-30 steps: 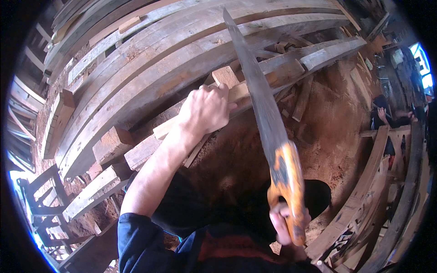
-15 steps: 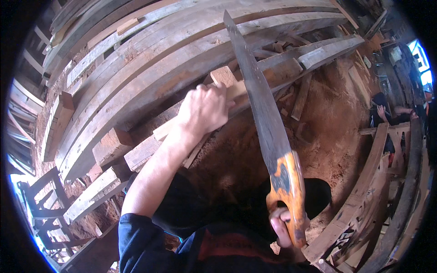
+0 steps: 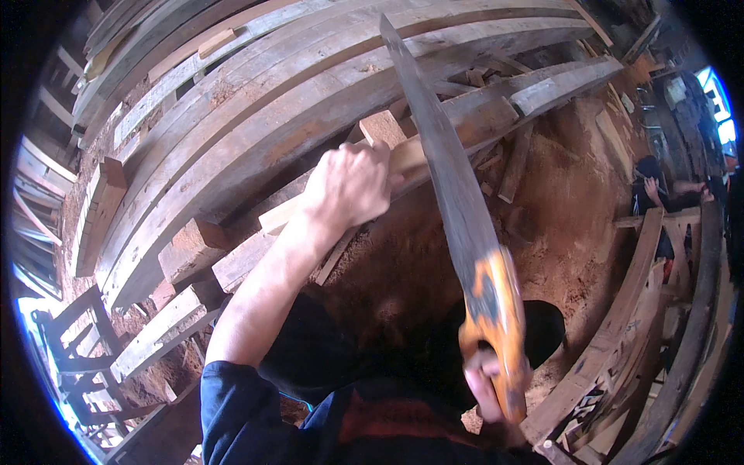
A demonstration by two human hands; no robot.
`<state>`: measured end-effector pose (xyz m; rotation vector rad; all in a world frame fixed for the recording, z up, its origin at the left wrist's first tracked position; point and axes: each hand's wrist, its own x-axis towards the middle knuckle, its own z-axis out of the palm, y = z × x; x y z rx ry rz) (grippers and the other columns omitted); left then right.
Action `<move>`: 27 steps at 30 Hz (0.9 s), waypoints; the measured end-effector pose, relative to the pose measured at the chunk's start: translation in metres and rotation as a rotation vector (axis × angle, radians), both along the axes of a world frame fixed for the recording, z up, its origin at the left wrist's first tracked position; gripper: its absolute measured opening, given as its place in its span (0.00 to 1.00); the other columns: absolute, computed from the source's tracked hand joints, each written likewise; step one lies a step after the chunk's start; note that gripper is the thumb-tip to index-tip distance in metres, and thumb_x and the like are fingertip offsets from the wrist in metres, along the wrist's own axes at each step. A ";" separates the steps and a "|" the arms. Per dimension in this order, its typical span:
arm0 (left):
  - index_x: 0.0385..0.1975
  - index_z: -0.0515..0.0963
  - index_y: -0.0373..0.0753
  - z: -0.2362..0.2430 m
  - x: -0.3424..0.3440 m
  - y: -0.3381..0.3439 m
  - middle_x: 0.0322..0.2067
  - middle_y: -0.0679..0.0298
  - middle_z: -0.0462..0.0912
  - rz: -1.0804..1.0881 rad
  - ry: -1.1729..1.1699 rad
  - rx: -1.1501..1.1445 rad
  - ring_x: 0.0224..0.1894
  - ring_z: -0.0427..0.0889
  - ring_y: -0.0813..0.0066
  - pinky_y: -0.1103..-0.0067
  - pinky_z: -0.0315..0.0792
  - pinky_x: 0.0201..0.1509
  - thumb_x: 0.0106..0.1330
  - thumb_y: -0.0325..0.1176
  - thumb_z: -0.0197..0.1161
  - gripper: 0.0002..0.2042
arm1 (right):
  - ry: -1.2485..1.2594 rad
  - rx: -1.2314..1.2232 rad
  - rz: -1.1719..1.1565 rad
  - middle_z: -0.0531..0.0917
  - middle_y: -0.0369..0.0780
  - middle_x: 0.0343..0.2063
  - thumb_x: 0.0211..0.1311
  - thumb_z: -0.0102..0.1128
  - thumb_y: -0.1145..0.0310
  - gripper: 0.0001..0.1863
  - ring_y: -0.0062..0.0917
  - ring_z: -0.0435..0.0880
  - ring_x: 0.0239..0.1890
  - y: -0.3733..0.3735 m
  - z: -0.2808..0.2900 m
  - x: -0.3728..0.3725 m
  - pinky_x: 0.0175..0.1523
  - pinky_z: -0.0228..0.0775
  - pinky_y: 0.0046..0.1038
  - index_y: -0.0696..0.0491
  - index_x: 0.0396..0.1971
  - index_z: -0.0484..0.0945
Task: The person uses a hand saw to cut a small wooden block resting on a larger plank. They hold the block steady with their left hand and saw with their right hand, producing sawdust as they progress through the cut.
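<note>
My right hand (image 3: 483, 378) is wrapped round the worn yellow-orange handle of a handsaw (image 3: 446, 174), low in the view. Its long dark blade slants up and away to the left, crossing a pale wooden strip (image 3: 408, 156) near that strip's right end. Closed over the same strip, my left hand (image 3: 350, 186) sits just left of the blade and hides part of the wood. A short wooden block (image 3: 380, 127) stands right beyond my left knuckles. Whether the teeth have cut into the strip, I cannot tell.
Long curved timber beams (image 3: 256, 116) lie stacked beyond my hands. Cut blocks (image 3: 188, 249) rest at the left, and more curved timbers (image 3: 601, 353) at the right. Reddish-brown sawdust-like dirt (image 3: 542, 209) covers the ground. Another person (image 3: 649, 186) is at the far right.
The saw handle and my right hand have shifted slightly to the right, and the handle's front end sits a little farther away. My left hand stays in place on the strip.
</note>
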<state>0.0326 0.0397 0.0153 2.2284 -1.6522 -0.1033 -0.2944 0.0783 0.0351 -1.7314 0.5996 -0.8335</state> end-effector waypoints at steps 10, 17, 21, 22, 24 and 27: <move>0.31 0.73 0.31 -0.003 -0.003 -0.006 0.20 0.48 0.80 0.055 -0.039 -0.047 0.25 0.83 0.48 0.63 0.78 0.28 0.65 0.46 0.59 0.20 | 0.150 -0.277 -0.064 0.77 0.37 0.22 0.52 0.62 0.81 0.10 0.20 0.76 0.24 0.000 -0.014 -0.003 0.36 0.70 0.26 0.53 0.31 0.71; 0.32 0.73 0.30 -0.010 -0.009 -0.002 0.20 0.48 0.80 0.020 -0.057 -0.014 0.26 0.83 0.48 0.62 0.78 0.28 0.64 0.47 0.59 0.20 | 0.181 -0.360 0.024 0.78 0.37 0.24 0.52 0.66 0.79 0.11 0.25 0.77 0.25 -0.048 -0.004 0.068 0.34 0.67 0.27 0.52 0.31 0.72; 0.33 0.73 0.31 -0.006 -0.008 -0.001 0.21 0.48 0.81 0.039 -0.014 -0.027 0.28 0.84 0.48 0.61 0.78 0.31 0.63 0.46 0.61 0.20 | 0.151 -0.117 -0.044 0.77 0.37 0.23 0.53 0.64 0.80 0.10 0.26 0.78 0.26 -0.034 -0.014 0.051 0.35 0.66 0.27 0.52 0.30 0.72; 0.33 0.73 0.31 -0.005 -0.007 -0.002 0.22 0.48 0.81 0.036 -0.004 -0.035 0.28 0.84 0.48 0.62 0.79 0.32 0.63 0.46 0.61 0.20 | 0.133 -0.038 -0.049 0.77 0.37 0.22 0.52 0.63 0.81 0.10 0.24 0.77 0.24 -0.021 -0.014 0.026 0.35 0.68 0.28 0.53 0.29 0.71; 0.33 0.74 0.31 -0.002 -0.008 -0.002 0.23 0.48 0.81 0.038 0.011 -0.034 0.29 0.84 0.48 0.62 0.79 0.34 0.63 0.46 0.61 0.19 | 0.069 0.053 -0.043 0.76 0.36 0.18 0.49 0.62 0.84 0.12 0.20 0.73 0.18 0.004 -0.013 -0.015 0.33 0.70 0.28 0.53 0.27 0.70; 0.33 0.74 0.31 0.000 -0.005 0.000 0.23 0.47 0.81 0.008 0.010 -0.022 0.30 0.84 0.48 0.62 0.79 0.34 0.63 0.45 0.61 0.18 | 0.185 0.225 0.022 0.79 0.38 0.19 0.50 0.61 0.83 0.11 0.20 0.76 0.21 0.016 -0.004 -0.038 0.34 0.71 0.26 0.54 0.30 0.70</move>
